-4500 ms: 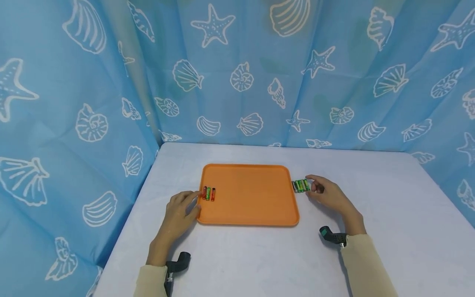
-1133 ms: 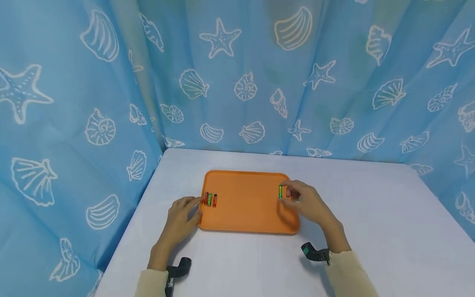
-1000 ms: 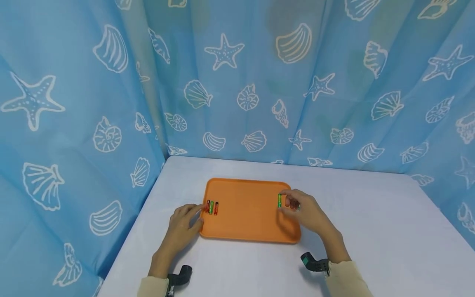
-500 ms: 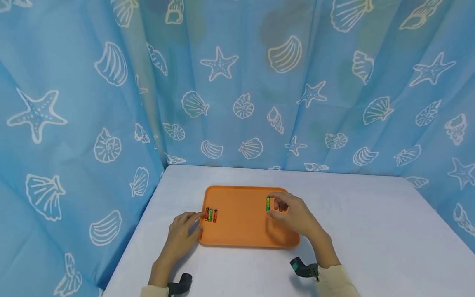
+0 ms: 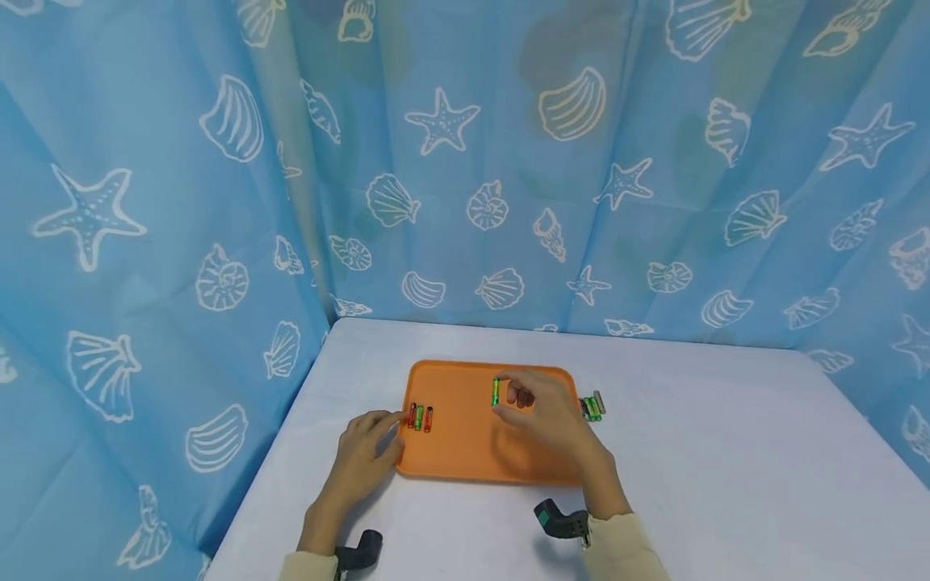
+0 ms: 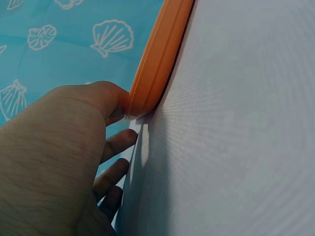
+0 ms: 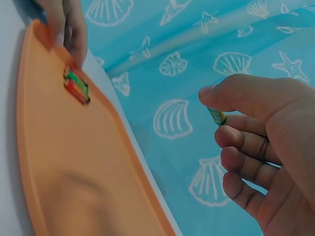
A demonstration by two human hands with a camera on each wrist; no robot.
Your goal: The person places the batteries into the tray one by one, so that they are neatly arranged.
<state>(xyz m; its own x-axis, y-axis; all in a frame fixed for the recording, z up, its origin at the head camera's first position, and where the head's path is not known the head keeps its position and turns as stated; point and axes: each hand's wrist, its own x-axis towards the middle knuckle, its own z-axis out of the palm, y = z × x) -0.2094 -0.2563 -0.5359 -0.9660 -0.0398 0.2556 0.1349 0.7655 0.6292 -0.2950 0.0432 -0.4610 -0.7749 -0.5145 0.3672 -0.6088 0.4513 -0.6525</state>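
Between thumb and index finger my right hand [image 5: 548, 415] pinches a green battery [image 5: 496, 392] above the right half of an orange tray [image 5: 454, 456]; in the right wrist view the battery [image 7: 216, 116] is largely covered by the thumb. My left hand [image 5: 358, 461] lies at the tray's left side, thumb and index fingertip touching the rim and the other fingers relaxed. Close to those fingertips a red battery [image 5: 412, 415], a green battery [image 5: 419, 417] and another red battery [image 5: 429, 419] lie side by side on the tray.
Several more batteries [image 5: 592, 407] lie in a row on the white tabletop [image 5: 697, 452], just past the tray's right edge. A blue curtain [image 5: 450, 202] with shell prints hangs behind the table and along its left side.
My right hand took a green battery from the row at the right and carried it leftward over the tray. The left hand stays at the tray's left rim. The head view has tilted up.
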